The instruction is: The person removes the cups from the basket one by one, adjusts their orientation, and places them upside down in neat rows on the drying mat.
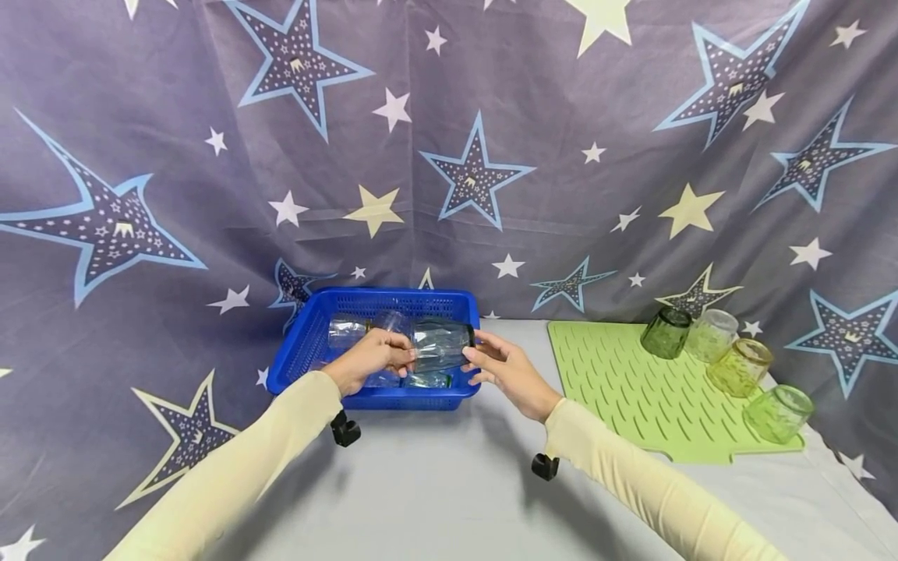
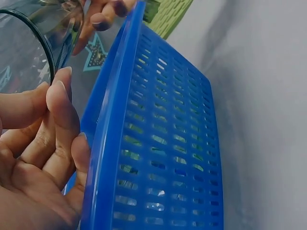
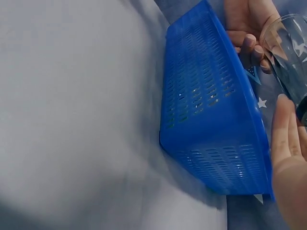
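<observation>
A clear, grey-tinted drinking glass lies sideways between both hands, held over the blue plastic basket. At its open end, my left hand pinches the rim between thumb and fingers; the left wrist view shows the dark rim edge right at the fingertips. My right hand grips the thick base end, thumb on the near side. Inside the basket lie several more glasses, among them a clear glass at the left and a greenish glass under the held one, partly hidden by the hands.
Right of the basket is a light green drying mat. Upside down along its right side stand a dark green glass, a clear glass, a yellow glass and a light green glass. A star-patterned curtain hangs behind the pale table.
</observation>
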Motion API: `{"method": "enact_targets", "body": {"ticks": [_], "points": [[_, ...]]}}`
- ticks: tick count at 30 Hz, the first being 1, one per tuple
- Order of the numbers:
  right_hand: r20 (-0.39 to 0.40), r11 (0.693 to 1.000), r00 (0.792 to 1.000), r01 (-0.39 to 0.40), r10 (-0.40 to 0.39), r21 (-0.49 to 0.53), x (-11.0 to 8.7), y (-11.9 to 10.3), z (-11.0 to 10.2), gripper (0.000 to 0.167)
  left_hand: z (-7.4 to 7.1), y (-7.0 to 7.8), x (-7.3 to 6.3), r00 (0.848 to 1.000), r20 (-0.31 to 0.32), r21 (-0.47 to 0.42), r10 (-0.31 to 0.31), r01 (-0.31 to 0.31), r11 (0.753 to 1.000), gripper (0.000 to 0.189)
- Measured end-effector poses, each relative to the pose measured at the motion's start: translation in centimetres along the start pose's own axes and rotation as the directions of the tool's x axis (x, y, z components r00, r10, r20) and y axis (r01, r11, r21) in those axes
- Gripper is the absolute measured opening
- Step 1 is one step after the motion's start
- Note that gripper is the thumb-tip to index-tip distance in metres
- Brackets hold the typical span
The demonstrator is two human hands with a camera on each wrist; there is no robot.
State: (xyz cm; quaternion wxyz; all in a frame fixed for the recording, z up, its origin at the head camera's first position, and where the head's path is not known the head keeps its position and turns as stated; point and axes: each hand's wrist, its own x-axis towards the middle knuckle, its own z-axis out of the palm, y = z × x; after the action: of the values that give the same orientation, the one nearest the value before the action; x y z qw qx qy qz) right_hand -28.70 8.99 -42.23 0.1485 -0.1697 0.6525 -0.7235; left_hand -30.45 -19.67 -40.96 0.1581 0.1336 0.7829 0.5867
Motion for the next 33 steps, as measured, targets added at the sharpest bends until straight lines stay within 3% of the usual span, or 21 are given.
{"method": "enact_targets", "body": {"ticks": [7,12,19,23,25,28,31,33], "points": [[0.054,0.990,0.998,0.013,-0.021,0.142,0.1,0.1,-0.4,0.060,0.5,0.3,0.1,1.000,0.006,0.027,0.009,-0.010,1.000,0.015],[0.083,0.992,0.996,0.033,-0.043,0.124,0.1,0.3,-1.3,0.057,1.1,0.8,-0.1,1.000,-0.003,0.048,0.000,0.000,0.999,0.016],[0.030,0.991,0.995,0.097,-0.100,0.092,0.0,-0.4,-2.3,0.057,2.5,1.4,-0.4,1.000,0.023,0.106,0.021,-0.023,0.994,0.031],[-0.012,0.989,0.995,0.096,-0.095,0.117,-0.1,-0.7,-3.2,0.056,3.5,1.7,-0.3,0.998,0.046,0.216,0.053,-0.062,0.975,0.027],[-0.042,0.988,0.995,0.094,-0.089,0.125,-0.2,-0.8,-3.6,0.057,4.1,1.8,-0.3,0.995,0.054,0.300,0.081,-0.093,0.949,0.022],[-0.082,0.989,0.993,0.094,-0.085,0.113,-0.5,-1.0,-4.3,0.058,5.4,2.0,-0.3,0.986,0.072,0.445,0.148,-0.165,0.880,0.017],[-0.119,0.992,0.990,0.091,-0.080,0.085,-0.7,-1.2,-4.9,0.060,6.6,2.2,-0.3,0.967,0.110,0.573,0.230,-0.250,0.781,0.017],[-0.142,0.994,0.987,0.082,-0.072,0.066,-0.9,-1.2,-5.3,0.062,7.3,2.3,-0.3,0.949,0.142,0.652,0.281,-0.303,0.695,0.017]]}}
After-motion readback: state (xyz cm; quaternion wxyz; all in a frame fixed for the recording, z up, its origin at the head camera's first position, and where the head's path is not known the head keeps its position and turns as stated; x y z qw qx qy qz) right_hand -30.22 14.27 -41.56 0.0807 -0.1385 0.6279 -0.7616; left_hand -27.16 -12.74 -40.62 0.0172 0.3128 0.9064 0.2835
